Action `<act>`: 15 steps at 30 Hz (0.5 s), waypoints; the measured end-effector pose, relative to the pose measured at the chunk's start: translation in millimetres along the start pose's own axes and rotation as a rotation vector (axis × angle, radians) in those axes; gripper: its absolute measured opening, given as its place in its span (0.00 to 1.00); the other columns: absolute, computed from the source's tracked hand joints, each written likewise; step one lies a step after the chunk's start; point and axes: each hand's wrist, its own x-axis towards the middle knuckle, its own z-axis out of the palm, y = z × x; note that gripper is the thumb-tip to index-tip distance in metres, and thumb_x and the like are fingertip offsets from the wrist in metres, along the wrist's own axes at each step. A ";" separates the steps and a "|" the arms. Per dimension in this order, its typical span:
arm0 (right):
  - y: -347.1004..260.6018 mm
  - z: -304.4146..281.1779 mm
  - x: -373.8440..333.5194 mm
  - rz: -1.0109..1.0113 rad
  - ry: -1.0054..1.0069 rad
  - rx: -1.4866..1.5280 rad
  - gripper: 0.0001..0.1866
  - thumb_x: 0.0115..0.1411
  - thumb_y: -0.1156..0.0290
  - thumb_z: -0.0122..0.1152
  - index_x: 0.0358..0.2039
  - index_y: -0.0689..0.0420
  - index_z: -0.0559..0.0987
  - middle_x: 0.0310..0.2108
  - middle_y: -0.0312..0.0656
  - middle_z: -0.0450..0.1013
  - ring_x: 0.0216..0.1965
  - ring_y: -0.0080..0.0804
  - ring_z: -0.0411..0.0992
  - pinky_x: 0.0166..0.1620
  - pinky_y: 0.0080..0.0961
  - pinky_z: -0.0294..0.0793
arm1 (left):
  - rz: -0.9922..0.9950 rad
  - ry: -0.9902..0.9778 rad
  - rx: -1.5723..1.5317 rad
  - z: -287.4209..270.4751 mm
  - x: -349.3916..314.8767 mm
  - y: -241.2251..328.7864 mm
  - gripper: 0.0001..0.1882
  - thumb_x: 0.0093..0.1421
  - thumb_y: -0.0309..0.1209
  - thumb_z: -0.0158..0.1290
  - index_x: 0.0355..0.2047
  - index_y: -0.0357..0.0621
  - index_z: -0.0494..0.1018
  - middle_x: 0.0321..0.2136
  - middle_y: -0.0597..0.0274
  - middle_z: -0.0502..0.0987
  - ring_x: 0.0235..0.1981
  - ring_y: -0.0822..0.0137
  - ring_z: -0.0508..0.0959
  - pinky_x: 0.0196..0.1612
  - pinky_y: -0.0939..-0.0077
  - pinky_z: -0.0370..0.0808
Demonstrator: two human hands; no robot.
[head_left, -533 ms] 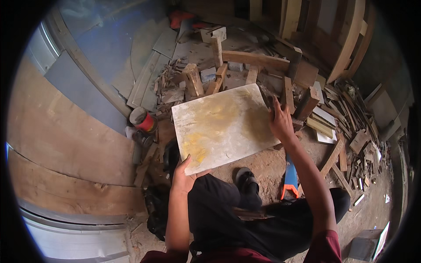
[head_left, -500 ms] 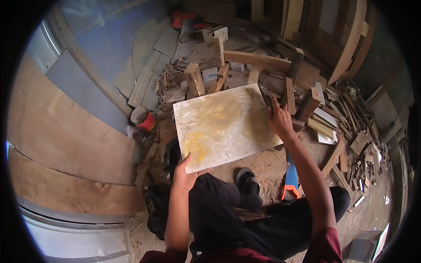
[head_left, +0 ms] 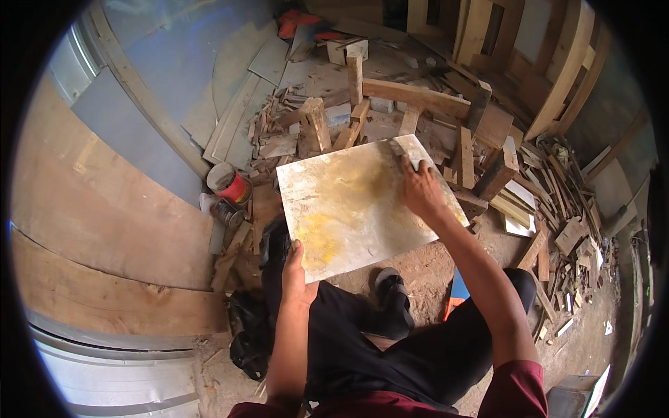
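Note:
A rectangular pale board (head_left: pixel 348 230), dusty and stained yellow and brown, is held tilted above my lap. My left hand (head_left: pixel 298 268) grips its near left corner, thumb on the upper face and the other fingers hidden underneath. On the right part of that face rests my right hand (head_left: pixel 424 191), palm down, its fingers apart and touching the dusty surface. I see nothing held in it. A grey-brown smudge lies just beyond its fingertips. Below my right forearm a handsaw (head_left: pixel 458 289) with a blue blade and orange handle lies on the ground, partly hidden.
Upright wooden posts (head_left: pixel 315 124) and a crossbeam (head_left: pixel 418 96) stand just beyond the board. Scrap wood (head_left: pixel 557 188) is heaped at the right. A red and white can (head_left: pixel 228 182) sits at the left, near leaning plywood sheets (head_left: pixel 104 195). My shoe (head_left: pixel 390 282) is below the board.
My right hand has moved from the board's right edge leftward onto its face. The board has shifted slightly right, and my right leg now covers more of the saw.

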 end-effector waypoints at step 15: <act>-10.3 -4.9 18.1 0.053 0.088 0.055 0.36 0.59 0.74 0.53 0.68 0.57 0.56 0.51 0.63 0.64 0.46 0.55 0.69 0.47 0.47 0.75 | 0.007 -0.040 -0.021 5.0 1.8 -7.0 0.27 0.70 0.39 0.46 0.64 0.39 0.59 0.60 0.55 0.67 0.60 0.58 0.69 0.60 0.60 0.68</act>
